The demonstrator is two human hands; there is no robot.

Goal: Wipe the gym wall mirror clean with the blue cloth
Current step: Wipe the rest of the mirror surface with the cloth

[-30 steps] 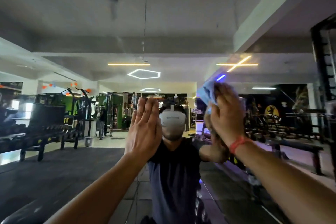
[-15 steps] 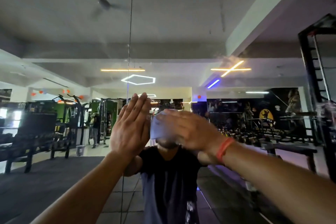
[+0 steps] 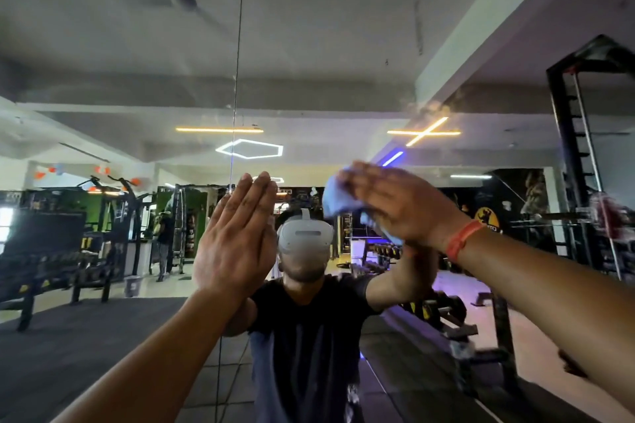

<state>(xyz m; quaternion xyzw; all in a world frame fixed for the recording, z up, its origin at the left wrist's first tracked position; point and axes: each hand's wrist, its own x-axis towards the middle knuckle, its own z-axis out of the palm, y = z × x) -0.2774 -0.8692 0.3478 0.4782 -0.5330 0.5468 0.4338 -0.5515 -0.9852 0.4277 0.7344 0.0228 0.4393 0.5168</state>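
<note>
The gym wall mirror (image 3: 309, 45) fills the view and reflects the gym and a person wearing a headset. My left hand (image 3: 237, 240) lies flat against the glass, fingers straight and pointing up, just right of a vertical seam (image 3: 238, 45) between panels. My right hand (image 3: 395, 203), with an orange band at the wrist, presses the blue cloth (image 3: 335, 199) onto the mirror with straight fingers pointing left. The cloth shows past the fingertips and below the palm. A hazy smudge (image 3: 426, 110) sits on the glass above my right hand.
A black metal rack (image 3: 567, 148) stands at the right edge beside the mirror. Everything else, including weight benches (image 3: 51, 278), dumbbell racks and ceiling lights, appears only as a reflection in the glass.
My right hand has swept the cloth right and slightly up, away from my left hand. My left hand has stayed flat on the glass.
</note>
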